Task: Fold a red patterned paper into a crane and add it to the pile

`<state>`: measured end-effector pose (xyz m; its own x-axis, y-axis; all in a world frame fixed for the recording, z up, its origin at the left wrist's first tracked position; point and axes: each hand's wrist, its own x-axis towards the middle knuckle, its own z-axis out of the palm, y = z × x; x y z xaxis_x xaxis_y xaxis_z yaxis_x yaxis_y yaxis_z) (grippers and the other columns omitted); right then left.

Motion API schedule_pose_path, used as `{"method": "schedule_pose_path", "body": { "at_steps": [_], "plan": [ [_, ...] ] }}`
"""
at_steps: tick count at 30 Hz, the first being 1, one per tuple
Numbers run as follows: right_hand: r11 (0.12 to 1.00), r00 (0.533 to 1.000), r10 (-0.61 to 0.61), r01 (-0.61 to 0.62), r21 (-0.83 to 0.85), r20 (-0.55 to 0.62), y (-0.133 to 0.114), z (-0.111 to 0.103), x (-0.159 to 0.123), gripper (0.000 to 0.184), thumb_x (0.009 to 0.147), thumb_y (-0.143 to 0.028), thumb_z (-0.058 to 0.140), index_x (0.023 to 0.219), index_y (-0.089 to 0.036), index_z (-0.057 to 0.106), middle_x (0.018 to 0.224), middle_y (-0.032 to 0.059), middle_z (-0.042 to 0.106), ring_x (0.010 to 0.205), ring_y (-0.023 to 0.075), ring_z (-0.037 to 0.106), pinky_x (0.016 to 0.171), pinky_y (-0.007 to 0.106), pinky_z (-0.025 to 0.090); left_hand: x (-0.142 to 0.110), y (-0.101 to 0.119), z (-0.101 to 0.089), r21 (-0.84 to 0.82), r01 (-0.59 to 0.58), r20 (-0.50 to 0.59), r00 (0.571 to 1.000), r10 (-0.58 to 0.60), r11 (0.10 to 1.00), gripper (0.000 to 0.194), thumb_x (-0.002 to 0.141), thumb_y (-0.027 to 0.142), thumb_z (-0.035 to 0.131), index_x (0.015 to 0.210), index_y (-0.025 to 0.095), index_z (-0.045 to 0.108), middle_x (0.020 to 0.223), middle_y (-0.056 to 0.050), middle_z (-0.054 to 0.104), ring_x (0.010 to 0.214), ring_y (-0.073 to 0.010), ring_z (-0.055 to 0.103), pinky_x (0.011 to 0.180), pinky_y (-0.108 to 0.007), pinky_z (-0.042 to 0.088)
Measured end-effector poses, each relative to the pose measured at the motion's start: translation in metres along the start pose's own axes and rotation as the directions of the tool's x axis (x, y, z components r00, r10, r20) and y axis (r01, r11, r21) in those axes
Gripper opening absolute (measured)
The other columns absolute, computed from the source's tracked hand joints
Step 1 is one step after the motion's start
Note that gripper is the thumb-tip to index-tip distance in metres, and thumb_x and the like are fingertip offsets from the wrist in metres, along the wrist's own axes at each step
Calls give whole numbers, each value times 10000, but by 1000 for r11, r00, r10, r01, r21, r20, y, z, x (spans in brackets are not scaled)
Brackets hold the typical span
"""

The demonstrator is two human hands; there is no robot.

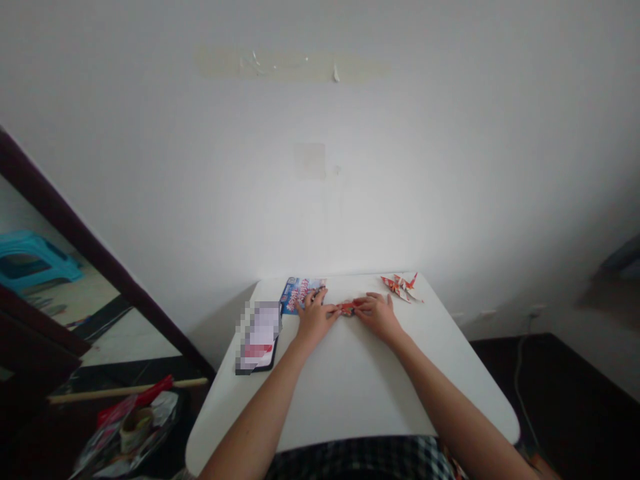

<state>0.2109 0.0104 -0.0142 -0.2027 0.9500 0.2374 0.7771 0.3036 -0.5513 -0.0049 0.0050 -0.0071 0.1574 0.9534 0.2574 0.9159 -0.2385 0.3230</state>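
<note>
A small red piece of folded paper lies low over the white table, between my two hands. My left hand touches its left end with the thumb side, while its other fingers spread over the blue printed booklet. From the other side, my right hand grips the paper between thumb and fingers. Parts of the paper are hidden under the fingertips. Just beyond the right hand sits a red-and-white folded paper figure with pointed tips.
A phone, its screen blurred out, lies at the table's left. The table's far edge meets a white wall. On the floor at left stands a bag-lined bin with a stick across it. A cable runs down at right.
</note>
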Motion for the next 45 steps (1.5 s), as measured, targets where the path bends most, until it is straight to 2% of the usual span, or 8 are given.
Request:
{"method": "schedule_pose_path", "body": {
  "at_steps": [4, 9, 14, 26, 35, 45],
  "plan": [
    [1000, 999, -18, 18, -17, -46, -4, 4, -1, 156, 919, -287, 668, 979, -338, 803, 1284, 21, 729, 1340, 303, 509, 1187, 737, 108, 1, 1, 2, 0, 17, -10, 1000, -17, 1000, 195, 897, 470, 695, 1032, 399, 818, 1577, -12, 524, 1462, -377, 380, 1184, -775, 178],
    [998, 994, -60, 60, -1, -88, -10, 4, -3, 211, 906, -224, 664, 1026, -339, 794, 1257, 33, 726, 1284, 271, 547, 1195, 682, 189, 3, 3, 4, -36, 58, -4, 998, -58, 998, 211, 868, 478, 726, 1053, 409, 800, 1586, -17, 509, 1458, -374, 397, 1163, -807, 168],
    [997, 995, -71, 72, 10, -63, -10, 2, -2, 159, 906, -222, 658, 933, -298, 795, 1137, 35, 757, 1229, 263, 575, 1194, 721, 114, 2, 3, 4, -21, 48, -8, 999, -48, 999, 255, 863, 566, 707, 1047, 416, 802, 1593, -18, 502, 1465, -376, 388, 1166, -803, 153],
    [998, 998, -65, 64, 16, 20, -8, -7, -1, 133, 852, -268, 726, 922, -343, 812, 1205, 25, 732, 1289, 289, 521, 1189, 720, 128, 3, 2, 3, -23, 58, 25, 998, -58, 998, 293, 866, 594, 692, 1062, 405, 800, 1599, -24, 494, 1463, -381, 377, 1171, -793, 142],
    [998, 998, -64, 64, 11, -27, -7, 0, 0, 65, 863, -300, 749, 902, -301, 801, 1153, 45, 740, 1254, 287, 542, 1191, 718, 122, 3, 2, 4, -37, 61, 20, 998, -60, 997, 276, 892, 583, 666, 1044, 396, 800, 1576, -19, 519, 1457, -369, 380, 1171, -793, 141],
    [993, 992, -118, 117, -15, -34, -3, 0, 1, 124, 921, -353, 692, 981, -330, 798, 1142, 44, 754, 1274, 293, 525, 1186, 737, 67, 4, 1, 6, -41, 61, 9, 998, -61, 997, 275, 891, 583, 669, 1036, 392, 803, 1562, -26, 535, 1455, -366, 389, 1172, -796, 137]
  ]
}}
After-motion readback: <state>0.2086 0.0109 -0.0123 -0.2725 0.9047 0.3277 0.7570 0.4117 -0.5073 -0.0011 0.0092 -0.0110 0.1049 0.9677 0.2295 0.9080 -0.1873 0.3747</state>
